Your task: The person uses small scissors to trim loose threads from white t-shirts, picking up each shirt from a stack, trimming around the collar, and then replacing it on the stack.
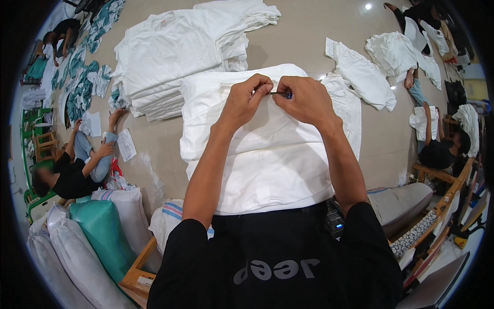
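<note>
A white garment (270,174) is spread over my lap, its cloth in several folds. Above its far part, my right hand (307,96) grips a small dark tool (285,94), perhaps thread snips, mostly hidden by the fingers. The tool's thin tip points left, almost at the fingertips of my left hand (249,98). My left thumb and forefinger are pinched together; anything between them is too small to make out. More white cloth (349,112) lies bunched on the right, beyond my right wrist.
A tall stack of white T-shirts (170,58) stands ahead on the left of the tiled floor (285,42). Another white garment (362,73) lies ahead right. People sit on both sides, one person (77,170) at left. Stuffed sacks (102,228) and a wooden frame (141,266) are close at left.
</note>
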Demonstrator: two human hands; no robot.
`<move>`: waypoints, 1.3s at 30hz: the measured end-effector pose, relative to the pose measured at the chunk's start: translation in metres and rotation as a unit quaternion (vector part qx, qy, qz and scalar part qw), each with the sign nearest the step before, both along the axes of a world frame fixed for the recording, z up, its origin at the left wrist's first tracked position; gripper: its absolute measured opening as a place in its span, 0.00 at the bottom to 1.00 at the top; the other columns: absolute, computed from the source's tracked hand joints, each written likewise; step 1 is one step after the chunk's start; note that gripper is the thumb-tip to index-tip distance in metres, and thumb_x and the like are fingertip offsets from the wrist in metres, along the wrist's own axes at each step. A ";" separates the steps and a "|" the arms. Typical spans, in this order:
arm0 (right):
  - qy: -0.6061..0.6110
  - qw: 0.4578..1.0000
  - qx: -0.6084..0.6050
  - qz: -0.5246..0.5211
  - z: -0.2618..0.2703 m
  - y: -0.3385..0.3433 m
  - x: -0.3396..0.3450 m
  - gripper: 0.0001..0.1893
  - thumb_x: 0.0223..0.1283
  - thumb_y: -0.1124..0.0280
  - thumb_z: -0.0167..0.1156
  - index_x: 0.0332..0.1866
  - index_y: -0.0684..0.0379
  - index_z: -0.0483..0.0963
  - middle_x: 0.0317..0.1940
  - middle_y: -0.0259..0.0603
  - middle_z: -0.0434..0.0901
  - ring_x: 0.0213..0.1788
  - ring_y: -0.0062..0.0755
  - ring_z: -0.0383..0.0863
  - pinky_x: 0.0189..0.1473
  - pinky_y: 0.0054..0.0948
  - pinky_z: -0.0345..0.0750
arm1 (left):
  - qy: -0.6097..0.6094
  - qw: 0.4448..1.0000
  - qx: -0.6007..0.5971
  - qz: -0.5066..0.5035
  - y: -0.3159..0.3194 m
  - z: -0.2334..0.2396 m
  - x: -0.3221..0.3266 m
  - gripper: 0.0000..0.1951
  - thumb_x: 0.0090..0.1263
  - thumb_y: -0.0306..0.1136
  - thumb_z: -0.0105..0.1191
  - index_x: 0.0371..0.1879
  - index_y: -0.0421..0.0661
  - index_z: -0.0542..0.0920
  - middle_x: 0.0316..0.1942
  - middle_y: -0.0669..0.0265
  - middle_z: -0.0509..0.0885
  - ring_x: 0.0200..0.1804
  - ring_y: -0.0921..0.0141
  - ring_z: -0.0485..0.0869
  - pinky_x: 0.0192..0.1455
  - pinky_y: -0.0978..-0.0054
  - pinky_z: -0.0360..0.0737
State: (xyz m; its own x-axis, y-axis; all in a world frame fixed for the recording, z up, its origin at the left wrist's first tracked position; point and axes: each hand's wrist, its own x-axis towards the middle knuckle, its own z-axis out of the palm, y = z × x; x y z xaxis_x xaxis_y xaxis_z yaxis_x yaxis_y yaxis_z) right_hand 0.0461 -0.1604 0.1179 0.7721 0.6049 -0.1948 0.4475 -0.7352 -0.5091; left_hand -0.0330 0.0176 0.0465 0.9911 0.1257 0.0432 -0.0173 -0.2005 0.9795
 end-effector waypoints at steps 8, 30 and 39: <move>0.012 0.998 0.056 0.009 -0.006 -0.011 0.009 0.14 0.55 0.59 0.70 0.36 0.60 0.84 0.32 0.42 0.90 0.36 0.43 0.89 0.40 0.38 0.81 | -0.007 1.000 -0.006 0.000 0.001 -0.003 -0.001 0.09 0.84 0.32 0.56 0.49 0.38 0.84 0.34 0.64 0.87 0.38 0.72 0.82 0.47 0.72 0.80; 0.055 0.997 0.055 0.020 -0.014 -0.006 0.010 0.13 0.58 0.56 0.67 0.39 0.54 0.86 0.36 0.37 0.91 0.42 0.41 0.90 0.45 0.38 0.83 | 0.012 1.000 0.000 -0.002 0.000 -0.001 0.001 0.09 0.85 0.32 0.57 0.49 0.37 0.84 0.37 0.69 0.87 0.42 0.78 0.82 0.50 0.77 0.81; 0.097 0.980 0.169 -0.045 -0.029 -0.019 0.016 0.14 0.63 0.62 0.71 0.44 0.63 0.83 0.36 0.37 0.88 0.39 0.29 0.84 0.45 0.32 0.77 | -0.006 0.996 -0.019 0.081 0.015 -0.003 -0.008 0.09 0.86 0.31 0.53 0.48 0.38 0.82 0.38 0.66 0.87 0.42 0.76 0.84 0.51 0.74 0.82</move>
State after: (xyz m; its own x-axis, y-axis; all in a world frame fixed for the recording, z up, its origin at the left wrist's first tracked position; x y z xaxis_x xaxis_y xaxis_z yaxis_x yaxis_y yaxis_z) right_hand 0.0620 -0.1794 0.0889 0.7938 0.5910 -0.1432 0.2591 -0.5418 -0.7996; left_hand -0.0413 0.0325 0.0439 0.9569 0.2865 0.0473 0.0003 -0.1638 0.9865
